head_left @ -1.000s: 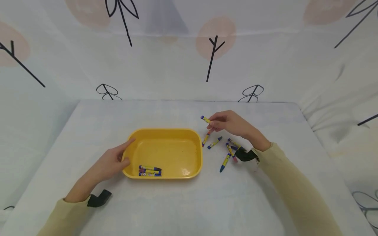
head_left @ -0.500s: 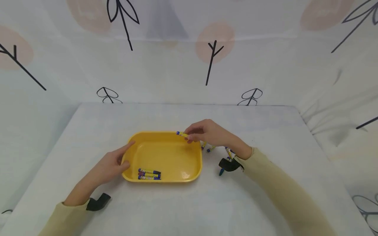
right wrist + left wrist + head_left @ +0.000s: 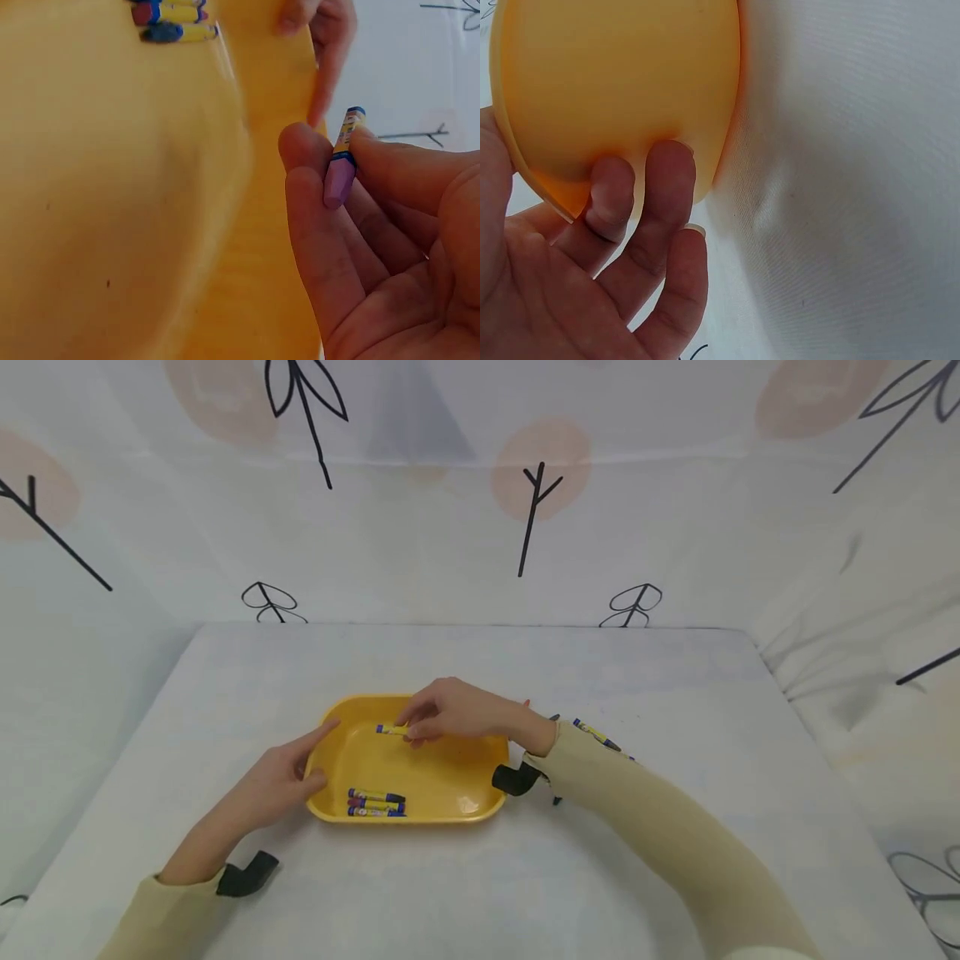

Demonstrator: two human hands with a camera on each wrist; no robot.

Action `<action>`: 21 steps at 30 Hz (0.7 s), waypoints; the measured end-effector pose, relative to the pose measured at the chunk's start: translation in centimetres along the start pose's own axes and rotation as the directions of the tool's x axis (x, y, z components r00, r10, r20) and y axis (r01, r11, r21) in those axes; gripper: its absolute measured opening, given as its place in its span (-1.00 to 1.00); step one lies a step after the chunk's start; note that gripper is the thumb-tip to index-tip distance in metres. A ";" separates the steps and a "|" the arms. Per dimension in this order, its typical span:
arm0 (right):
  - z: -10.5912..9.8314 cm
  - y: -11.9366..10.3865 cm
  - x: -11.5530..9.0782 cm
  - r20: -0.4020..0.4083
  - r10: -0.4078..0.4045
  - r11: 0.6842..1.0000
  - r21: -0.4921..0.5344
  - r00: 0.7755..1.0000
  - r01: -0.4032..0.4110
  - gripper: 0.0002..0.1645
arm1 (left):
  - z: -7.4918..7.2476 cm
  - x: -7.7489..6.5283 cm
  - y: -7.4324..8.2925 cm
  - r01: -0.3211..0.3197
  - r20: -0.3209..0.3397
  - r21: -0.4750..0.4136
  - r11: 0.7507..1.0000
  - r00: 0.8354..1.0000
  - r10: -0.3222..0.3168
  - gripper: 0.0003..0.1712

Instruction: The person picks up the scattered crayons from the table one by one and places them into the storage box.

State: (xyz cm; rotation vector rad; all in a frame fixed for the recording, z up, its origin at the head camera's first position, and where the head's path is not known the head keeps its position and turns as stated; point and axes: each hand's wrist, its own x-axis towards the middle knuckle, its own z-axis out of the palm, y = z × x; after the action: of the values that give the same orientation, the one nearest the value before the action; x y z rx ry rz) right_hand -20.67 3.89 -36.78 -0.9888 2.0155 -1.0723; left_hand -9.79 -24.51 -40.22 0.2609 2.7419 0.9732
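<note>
A yellow tray (image 3: 442,789) sits on the table, and my left hand (image 3: 273,783) grips its left end. In the left wrist view, fingertips (image 3: 669,161) rest against the tray's outer wall. My right hand (image 3: 461,712) pinches a crayon (image 3: 390,729) over the back left part of the tray. Seen in the right wrist view, that crayon (image 3: 341,176) has a purple tip and a yellow and blue wrapper, held between thumb and fingers. Three crayons (image 3: 377,807) lie side by side in the tray's front left corner.
To the right of the tray, more crayons (image 3: 596,735) lie loose on the white-covered table (image 3: 420,893), partly hidden by my right forearm and sleeve (image 3: 645,810). A white cloth with drawn plants (image 3: 420,535) hangs behind the table.
My right hand has carried the pinched crayon leftward from beside the loose crayons, across the right rim, to over the tray's back left. The left hand has kept its hold on the tray.
</note>
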 end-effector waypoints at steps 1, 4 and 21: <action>0.2 -0.2 0.3 0.009 0.003 1.000 -0.004 1.000 -0.003 -0.69 | 0.0 0.0 0.0 0.001 0.000 -0.001 1.000 1.000 -0.001 -0.14; 0.9 -0.5 1.2 0.030 0.015 1.000 -0.002 0.999 -0.015 -0.70 | -0.1 -0.1 -0.1 0.002 0.002 -0.003 1.000 1.000 -0.002 -0.15; -0.9 0.0 -0.3 -0.080 0.011 0.988 -0.152 0.997 -0.023 -0.65 | -0.1 -0.2 0.0 -0.018 -0.009 0.001 1.000 1.000 0.018 -0.14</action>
State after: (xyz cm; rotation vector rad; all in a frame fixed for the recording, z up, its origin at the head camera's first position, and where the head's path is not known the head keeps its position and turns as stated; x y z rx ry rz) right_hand -21.25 4.47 -36.34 -1.0190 2.1927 -0.9732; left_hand -9.65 -24.56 -40.11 0.2826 2.7526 0.9805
